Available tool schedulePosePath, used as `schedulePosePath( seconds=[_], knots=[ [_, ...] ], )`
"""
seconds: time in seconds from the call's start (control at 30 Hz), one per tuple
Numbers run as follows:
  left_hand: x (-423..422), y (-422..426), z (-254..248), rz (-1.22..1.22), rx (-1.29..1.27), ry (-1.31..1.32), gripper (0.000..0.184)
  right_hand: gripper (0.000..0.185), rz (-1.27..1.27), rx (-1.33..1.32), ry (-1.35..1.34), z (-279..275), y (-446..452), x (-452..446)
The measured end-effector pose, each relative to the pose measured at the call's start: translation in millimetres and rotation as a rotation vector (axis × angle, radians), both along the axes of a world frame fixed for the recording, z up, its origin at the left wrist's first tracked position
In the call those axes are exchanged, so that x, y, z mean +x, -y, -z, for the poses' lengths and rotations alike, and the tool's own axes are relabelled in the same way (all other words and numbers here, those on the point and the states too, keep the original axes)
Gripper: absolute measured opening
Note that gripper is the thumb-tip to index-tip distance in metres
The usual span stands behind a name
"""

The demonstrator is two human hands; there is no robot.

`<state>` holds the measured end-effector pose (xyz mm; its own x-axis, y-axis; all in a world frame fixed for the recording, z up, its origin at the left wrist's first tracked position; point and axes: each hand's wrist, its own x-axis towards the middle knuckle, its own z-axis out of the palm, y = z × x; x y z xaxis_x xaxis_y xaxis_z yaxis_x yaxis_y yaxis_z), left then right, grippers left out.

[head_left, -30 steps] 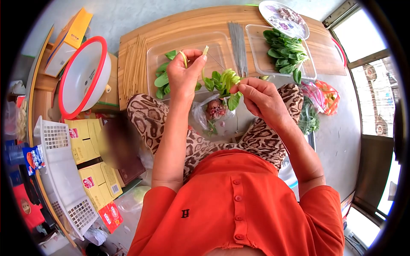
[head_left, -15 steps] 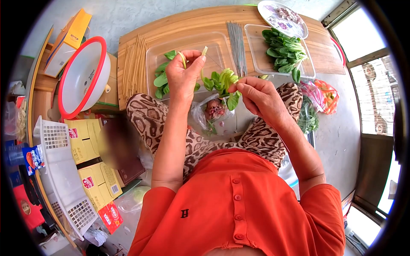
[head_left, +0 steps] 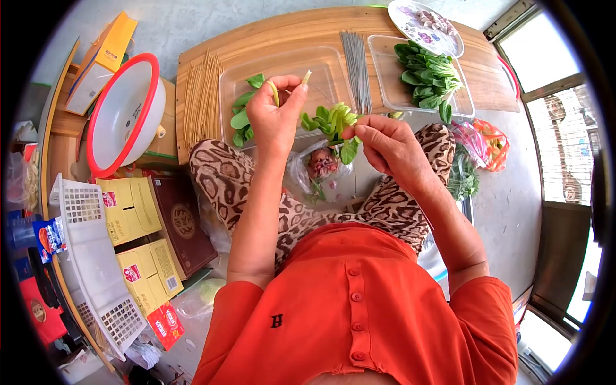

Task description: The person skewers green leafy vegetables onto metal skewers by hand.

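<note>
My left hand [head_left: 278,115] is raised over the near side of a clear plastic tray [head_left: 333,64], its thumb and fingers closed on a pale green stalk [head_left: 306,77]. A yellow-green curved piece [head_left: 274,93] shows among its fingers; I cannot tell what it is. To the right, my right hand [head_left: 388,140] pinches the pale base of a bunch of leafy greens [head_left: 332,122], whose leaves point left and down. Loose green leaves [head_left: 240,119] lie in the tray, partly behind my left hand. A second clear tray [head_left: 385,77] holds a bunch of bok choy [head_left: 430,74].
Wooden skewers [head_left: 200,96] and metal skewers [head_left: 356,67] lie on the wooden table [head_left: 269,38]. A plate [head_left: 410,29] with pale pieces stands at the back right. At left are a red-rimmed basin [head_left: 96,128], yellow boxes [head_left: 131,208] and a white basket [head_left: 86,256].
My left hand has shifted very slightly. The greens in my right hand stay almost where they were.
</note>
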<state>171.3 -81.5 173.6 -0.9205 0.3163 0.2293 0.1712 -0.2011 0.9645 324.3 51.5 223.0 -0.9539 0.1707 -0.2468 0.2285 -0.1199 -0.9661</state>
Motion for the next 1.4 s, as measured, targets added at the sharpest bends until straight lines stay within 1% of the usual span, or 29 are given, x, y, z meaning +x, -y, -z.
schedulePosePath(
  seconds=[0.17, 0.23, 0.33, 0.57, 0.67, 0.73, 0.77, 0.87, 0.9, 0.97, 1.0, 1.07, 1.1, 1.17, 1.2, 1.33, 1.4],
  knots=[
    [4, -2, 1, -0.103, -0.035, -0.100, 0.008, 0.028, -0.003, -0.002, -0.016, -1, 3, -1],
    [3, -3, 6, -0.170, -0.032, -0.212, 0.008, 0.028, 0.013, -0.010, 0.007, -1, 6, 0],
    [3, -3, 8, -0.214, -0.034, -0.261, 0.009, 0.027, 0.014, -0.019, -0.023, 0, 8, 0],
    [5, -1, 7, -0.221, -0.055, -0.285, 0.012, 0.028, 0.015, -0.014, -0.006, -3, 11, 0],
    [7, -1, 6, -0.188, -0.010, -0.217, 0.012, 0.028, 0.013, -0.021, -0.007, -3, 10, -1],
    [11, 1, 7, -0.112, -0.082, -0.305, 0.012, 0.028, 0.024, -0.019, -0.015, -4, 11, -3],
    [14, 0, 6, -0.113, -0.083, -0.304, 0.012, 0.028, 0.023, -0.020, -0.013, -4, 10, -4],
    [20, 0, 0, 0.064, -0.075, -0.241, 0.011, 0.027, 0.024, -0.012, -0.020, -2, 5, -9],
    [19, 1, 0, 0.064, -0.073, -0.241, 0.011, 0.027, 0.029, -0.023, -0.016, 1, 2, -11],
    [15, 6, 1, 0.192, -0.131, -0.136, 0.013, 0.027, 0.031, -0.029, -0.014, 3, -4, -12],
    [13, 9, 2, 0.190, -0.131, -0.136, 0.013, 0.027, 0.046, -0.033, -0.008, 4, -6, -12],
    [5, 16, 3, 0.333, -0.119, 0.172, 0.028, 0.027, 0.075, -0.054, -0.006, 10, -9, -12],
    [-1, 19, 7, 0.329, -0.122, 0.172, 0.028, 0.027, 0.071, -0.057, -0.006, 13, -10, -11],
    [-12, 25, 19, 0.411, -0.006, 0.527, 0.043, 0.026, 0.086, -0.061, -0.006, 16, -12, -9],
    [-15, 26, 23, 0.400, -0.063, 0.556, 0.046, 0.026, 0.078, -0.067, 0.007, 16, -13, -8],
    [-14, 24, 34, 0.389, -0.031, 0.600, 0.045, 0.026, 0.070, -0.066, 0.028, 23, -12, -4],
    [-11, 21, 30, 0.303, -0.110, 0.454, 0.041, 0.026, 0.039, -0.076, 0.027, 26, -13, -4]
  ],
)
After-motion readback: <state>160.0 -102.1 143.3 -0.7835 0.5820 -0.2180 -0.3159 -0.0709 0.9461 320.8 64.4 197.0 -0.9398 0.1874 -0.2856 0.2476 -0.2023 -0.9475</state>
